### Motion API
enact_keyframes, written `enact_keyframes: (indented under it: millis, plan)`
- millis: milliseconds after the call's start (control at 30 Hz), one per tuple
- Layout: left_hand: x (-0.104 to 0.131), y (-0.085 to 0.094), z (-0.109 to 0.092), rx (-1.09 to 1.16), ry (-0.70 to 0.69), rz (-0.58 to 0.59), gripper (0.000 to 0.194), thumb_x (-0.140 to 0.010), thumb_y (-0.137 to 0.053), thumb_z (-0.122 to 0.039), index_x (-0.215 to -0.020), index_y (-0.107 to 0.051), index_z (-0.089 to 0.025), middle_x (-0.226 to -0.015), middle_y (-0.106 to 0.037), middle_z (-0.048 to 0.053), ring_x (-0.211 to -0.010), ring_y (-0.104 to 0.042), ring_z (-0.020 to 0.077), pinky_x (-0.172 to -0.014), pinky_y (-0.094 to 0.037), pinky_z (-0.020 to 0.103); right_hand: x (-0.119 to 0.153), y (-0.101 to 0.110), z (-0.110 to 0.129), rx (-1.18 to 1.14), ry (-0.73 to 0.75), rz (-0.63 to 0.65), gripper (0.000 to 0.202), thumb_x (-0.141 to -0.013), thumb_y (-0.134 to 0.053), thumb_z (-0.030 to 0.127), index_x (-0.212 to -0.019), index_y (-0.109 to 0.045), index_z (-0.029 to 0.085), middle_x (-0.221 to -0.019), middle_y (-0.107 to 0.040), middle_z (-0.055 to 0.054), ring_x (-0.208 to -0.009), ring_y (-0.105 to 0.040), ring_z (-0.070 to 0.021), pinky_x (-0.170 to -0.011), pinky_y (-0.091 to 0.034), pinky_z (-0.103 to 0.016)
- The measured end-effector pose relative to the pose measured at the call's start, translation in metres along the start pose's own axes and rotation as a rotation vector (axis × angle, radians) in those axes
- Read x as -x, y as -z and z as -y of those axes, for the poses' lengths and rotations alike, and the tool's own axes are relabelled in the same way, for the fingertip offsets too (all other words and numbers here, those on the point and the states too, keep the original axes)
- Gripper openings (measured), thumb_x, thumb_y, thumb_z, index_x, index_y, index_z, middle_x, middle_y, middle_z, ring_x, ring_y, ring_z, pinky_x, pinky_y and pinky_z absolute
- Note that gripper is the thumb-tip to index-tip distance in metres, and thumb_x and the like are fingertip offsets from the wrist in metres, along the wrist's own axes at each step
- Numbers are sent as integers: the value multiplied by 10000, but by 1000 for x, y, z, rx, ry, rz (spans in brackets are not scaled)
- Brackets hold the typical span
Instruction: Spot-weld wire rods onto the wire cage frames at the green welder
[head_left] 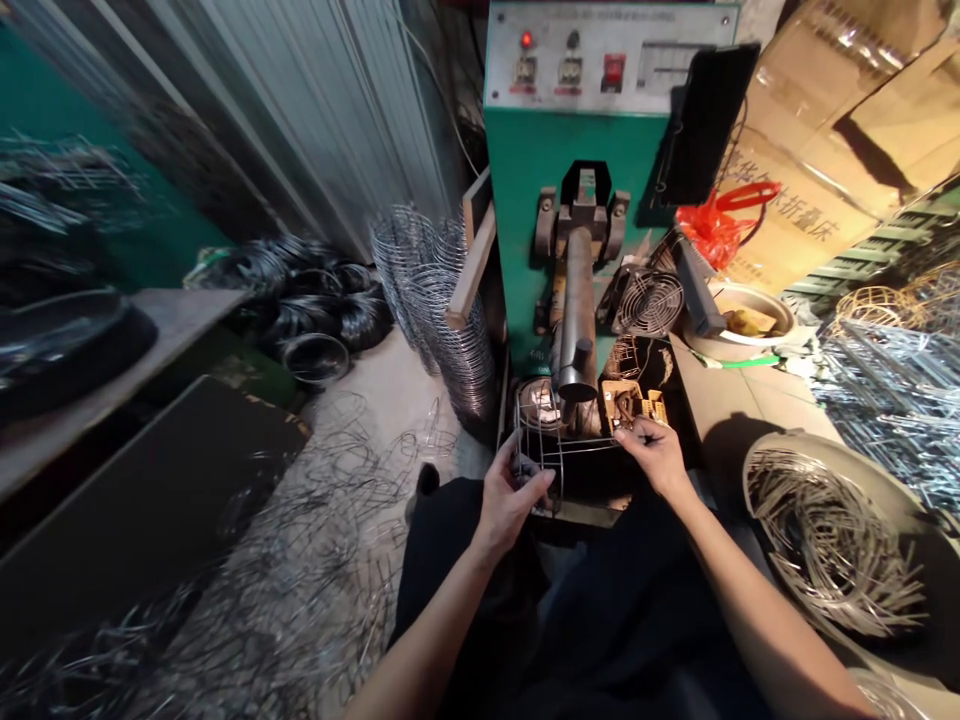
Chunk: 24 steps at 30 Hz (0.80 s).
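Note:
In front of my lap I hold a small wire frame (551, 450) made of bent metal rods. My left hand (512, 492) grips its left side, with the thumb and fingers around the wires. At the right, my right hand (652, 452) pinches the end of the frame's long rods between thumb and fingers. Just beyond the frame, the thick metal cylinder (579, 320) of a green machine (517, 160) points toward me. The frame sits below the cylinder's end; whether they touch I cannot tell.
Stacked wire rings (450, 310) stand left of the machine. Loose wire pieces (322, 520) litter the floor. On the right are a basin (757, 450) of cut wires, a bowl (784, 310), a red plastic bag (709, 235) and cardboard boxes (817, 130). A dark panel (150, 500) lies left.

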<state>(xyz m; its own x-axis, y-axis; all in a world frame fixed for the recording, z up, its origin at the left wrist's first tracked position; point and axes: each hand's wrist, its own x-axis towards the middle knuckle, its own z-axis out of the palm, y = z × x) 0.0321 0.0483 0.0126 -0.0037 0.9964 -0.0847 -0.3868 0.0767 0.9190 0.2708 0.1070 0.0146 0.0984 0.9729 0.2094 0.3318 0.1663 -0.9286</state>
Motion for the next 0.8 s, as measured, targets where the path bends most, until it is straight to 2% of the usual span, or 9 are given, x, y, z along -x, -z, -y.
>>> enact_keyframes:
  millis: [233, 533, 800]
  plan:
    - [-9, -4, 2, -1, 4, -12, 800, -715, -830, -292, -1417, -457, -196, -724, -568, -61, -492, -554, 81, -481, -495, 225, -7, 4, -4, 2, -42, 10, 602, -739, -720, 588, -526, -290, 223, -519, -287, 59, -507, -282, -98, -494, -243, -263]
    - [-20, -11, -3, 5, 7, 6, 874, -707, -835, -323, -1449, -402, -157, -684, -548, -74, -447, -530, 85, -434, -495, 236, -17, 9, 2, 74, 16, -1, 626, -731, -694, 628, -514, -270, 223, -541, -262, 55, -534, -251, -97, -518, -221, -268]
    - [-29, -9, 3, -15, -6, 36, 810, -725, -826, -324, -1408, -423, -162, -671, -566, -74, -442, -535, 83, -445, -492, 229, -23, 11, 0, 85, 11, -2, 607, -728, -698, 604, -516, -273, 225, -538, -259, 57, -538, -250, -100, -522, -223, -266]
